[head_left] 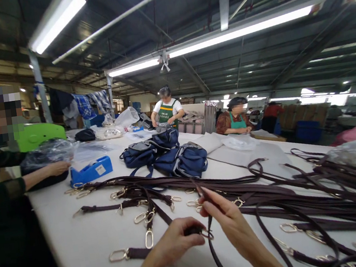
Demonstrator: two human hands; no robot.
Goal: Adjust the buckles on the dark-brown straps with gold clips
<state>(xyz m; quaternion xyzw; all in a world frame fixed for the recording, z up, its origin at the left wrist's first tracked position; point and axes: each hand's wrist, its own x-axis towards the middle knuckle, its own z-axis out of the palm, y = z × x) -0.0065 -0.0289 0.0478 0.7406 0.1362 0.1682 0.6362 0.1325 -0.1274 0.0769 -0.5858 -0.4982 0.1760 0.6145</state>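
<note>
Head view: fingers of the left hand (pixel 175 241) are pinched shut on a dark strap (pixel 213 251) at its metal clasp (pixel 207 234); the right hand (pixel 229 221) grips the same strap higher up. Around them, many straps (pixel 304 195) sprawl over the white surface (pixel 82 251), blue bags (pixel 181 161) beyond.

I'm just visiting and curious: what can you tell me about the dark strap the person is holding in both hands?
The strap is narrow, dark brown and looks like leather or imitation leather. The left hand grips one end, where a pale metal clip shows, and the right hand pinches it just above. From there it hangs in a loose curve toward the bottom edge of the picture, over the white table. Many similar straps with metal clips lie spread beyond it.
</note>
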